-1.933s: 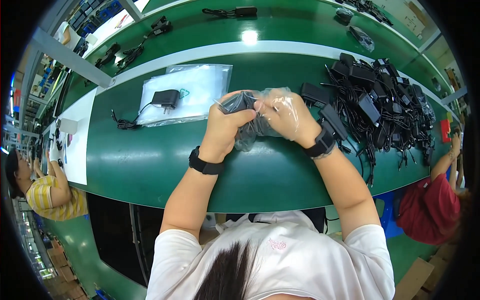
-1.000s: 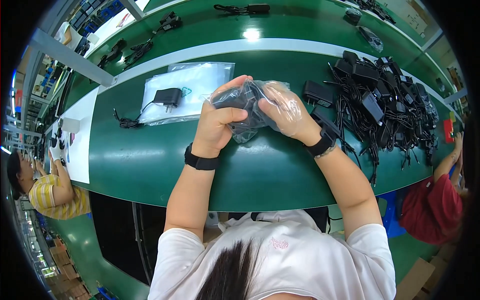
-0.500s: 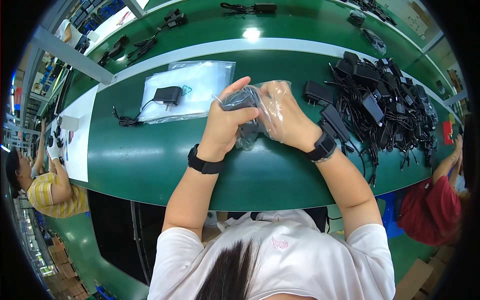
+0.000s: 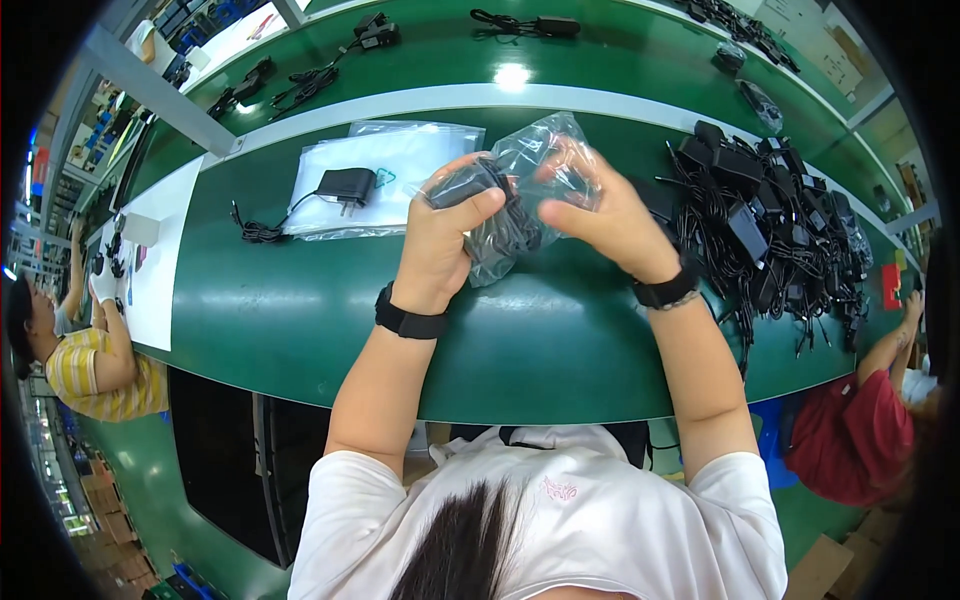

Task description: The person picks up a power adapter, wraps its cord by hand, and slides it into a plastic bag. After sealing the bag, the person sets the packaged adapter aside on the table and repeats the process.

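Observation:
In front of me, a clear plastic bag holds a black power adapter with its coiled cable. My left hand is closed round the bagged adapter, its thumb pressed on the near side. At the bag's loose upper right end is my right hand, its thumb stretched out apart from the fingers. Clear film lies over those fingertips. Beyond my left hand, another black adapter rests on a stack of flat clear bags, its cable trailing left onto the green table.
A large heap of black adapters and cables covers the table's right side. Past a white ledge, more adapters lie on a green surface. A person in yellow stripes sits left; one in dark red is right.
My right hand has opened, its thumb moving away from the bag. The bag's loose end now spreads upward, and the coiled cable shows more. My left hand keeps its hold.

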`<action>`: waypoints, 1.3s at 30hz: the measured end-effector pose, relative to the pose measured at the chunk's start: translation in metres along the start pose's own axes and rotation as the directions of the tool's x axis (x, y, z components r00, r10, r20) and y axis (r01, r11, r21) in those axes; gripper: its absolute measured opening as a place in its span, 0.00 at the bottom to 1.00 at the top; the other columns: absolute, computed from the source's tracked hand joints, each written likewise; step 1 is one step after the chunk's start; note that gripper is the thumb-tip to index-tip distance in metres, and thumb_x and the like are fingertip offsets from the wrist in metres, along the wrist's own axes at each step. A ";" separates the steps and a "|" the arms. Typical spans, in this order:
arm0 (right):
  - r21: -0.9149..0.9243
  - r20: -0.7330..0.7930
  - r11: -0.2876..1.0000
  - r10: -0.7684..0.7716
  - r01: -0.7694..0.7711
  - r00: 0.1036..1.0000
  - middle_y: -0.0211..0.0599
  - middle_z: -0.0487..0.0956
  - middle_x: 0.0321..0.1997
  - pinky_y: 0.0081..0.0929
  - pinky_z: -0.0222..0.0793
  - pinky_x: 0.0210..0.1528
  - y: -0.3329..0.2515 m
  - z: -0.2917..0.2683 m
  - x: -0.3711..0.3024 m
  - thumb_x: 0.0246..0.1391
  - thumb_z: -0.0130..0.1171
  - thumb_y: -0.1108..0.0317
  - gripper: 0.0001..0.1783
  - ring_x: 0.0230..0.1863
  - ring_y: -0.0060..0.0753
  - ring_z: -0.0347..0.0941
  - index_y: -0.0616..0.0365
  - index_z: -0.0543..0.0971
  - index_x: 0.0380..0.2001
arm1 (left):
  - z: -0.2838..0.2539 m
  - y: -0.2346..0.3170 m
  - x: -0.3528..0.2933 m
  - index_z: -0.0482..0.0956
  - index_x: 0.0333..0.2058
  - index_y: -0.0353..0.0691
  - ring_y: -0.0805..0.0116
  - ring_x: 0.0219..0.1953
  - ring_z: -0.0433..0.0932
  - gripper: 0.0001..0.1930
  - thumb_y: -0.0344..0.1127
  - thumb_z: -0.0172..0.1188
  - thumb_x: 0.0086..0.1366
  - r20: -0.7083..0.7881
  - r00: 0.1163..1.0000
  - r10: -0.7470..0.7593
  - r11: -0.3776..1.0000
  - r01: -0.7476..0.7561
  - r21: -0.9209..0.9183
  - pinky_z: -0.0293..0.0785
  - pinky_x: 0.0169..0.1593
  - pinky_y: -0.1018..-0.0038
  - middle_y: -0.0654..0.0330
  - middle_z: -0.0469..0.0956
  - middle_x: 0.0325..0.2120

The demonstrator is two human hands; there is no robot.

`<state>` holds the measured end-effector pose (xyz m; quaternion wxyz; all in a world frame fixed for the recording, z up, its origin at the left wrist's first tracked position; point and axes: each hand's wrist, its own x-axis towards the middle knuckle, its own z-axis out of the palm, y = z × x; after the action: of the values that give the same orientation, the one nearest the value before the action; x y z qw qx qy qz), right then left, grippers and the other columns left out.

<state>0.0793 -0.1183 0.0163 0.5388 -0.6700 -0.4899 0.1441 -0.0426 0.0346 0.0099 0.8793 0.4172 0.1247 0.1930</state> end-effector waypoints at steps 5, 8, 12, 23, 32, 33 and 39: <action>0.798 -0.017 0.563 0.375 -0.214 0.927 0.35 0.75 0.32 0.34 0.75 0.39 0.009 -0.001 0.003 0.54 0.54 0.66 0.10 0.35 0.29 0.73 0.62 0.73 0.35 | -0.008 0.003 0.002 0.69 0.46 0.32 0.65 0.38 0.75 0.23 0.27 0.64 0.50 0.140 0.986 -0.085 0.981 0.108 -0.164 0.72 0.46 0.70 0.55 0.75 0.36; 0.806 -0.021 0.566 0.321 -0.174 0.947 0.35 0.75 0.33 0.34 0.72 0.42 0.016 -0.005 0.002 0.56 0.52 0.66 0.11 0.37 0.29 0.72 0.63 0.72 0.37 | -0.007 0.002 0.001 0.69 0.46 0.32 0.64 0.39 0.75 0.24 0.29 0.65 0.50 0.128 0.989 -0.068 0.979 0.091 -0.184 0.72 0.46 0.69 0.55 0.75 0.37; 0.788 -0.151 0.603 0.383 -0.122 0.911 0.39 0.69 0.50 0.42 0.63 0.52 0.020 -0.009 0.004 0.56 0.50 0.56 0.27 0.51 0.36 0.65 0.56 0.61 0.55 | -0.011 0.013 0.000 0.67 0.47 0.33 0.62 0.40 0.74 0.25 0.28 0.65 0.49 0.122 0.991 0.060 0.987 -0.040 -0.155 0.73 0.45 0.66 0.52 0.74 0.37; 0.880 0.228 0.301 0.408 -0.366 0.884 0.36 0.73 0.46 0.33 0.68 0.47 -0.004 0.037 -0.009 0.56 0.51 0.54 0.24 0.46 0.31 0.70 0.62 0.68 0.49 | -0.002 -0.007 -0.005 0.67 0.48 0.35 0.63 0.50 0.69 0.31 0.31 0.69 0.45 0.184 0.950 0.252 0.961 -0.268 0.066 0.65 0.53 0.71 0.51 0.68 0.49; -0.403 -0.337 0.873 -0.419 0.273 0.843 0.35 0.79 0.30 0.21 0.69 0.32 0.003 0.032 -0.011 0.50 0.57 0.72 0.07 0.30 0.23 0.73 0.63 0.78 0.32 | 0.002 -0.017 0.001 0.75 0.41 0.36 0.64 0.54 0.64 0.16 0.30 0.63 0.52 0.107 0.978 0.180 0.833 -0.209 0.511 0.61 0.54 0.71 0.53 0.68 0.49; -0.381 -0.328 0.885 -0.401 0.269 0.855 0.34 0.79 0.30 0.21 0.68 0.33 0.002 0.035 -0.012 0.50 0.57 0.72 0.07 0.31 0.23 0.73 0.64 0.78 0.32 | -0.001 -0.016 0.001 0.78 0.35 0.35 0.64 0.53 0.66 0.10 0.30 0.63 0.53 0.080 0.980 0.185 0.857 -0.200 0.474 0.62 0.52 0.73 0.52 0.70 0.48; 0.487 -0.152 0.834 0.372 -0.258 0.916 0.29 0.78 0.34 0.18 0.66 0.38 0.009 0.030 -0.009 0.55 0.54 0.63 0.15 0.34 0.20 0.71 0.67 0.78 0.35 | -0.001 -0.027 -0.003 0.76 0.22 0.32 0.68 0.44 0.71 0.09 0.33 0.60 0.57 0.099 0.916 0.388 0.748 -0.376 0.547 0.65 0.43 0.78 0.51 0.72 0.44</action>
<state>0.0578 -0.1070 -0.0059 0.7050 -0.6084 -0.2552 0.2601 -0.0395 0.0179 -0.0117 0.6603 0.6686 0.0963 0.3281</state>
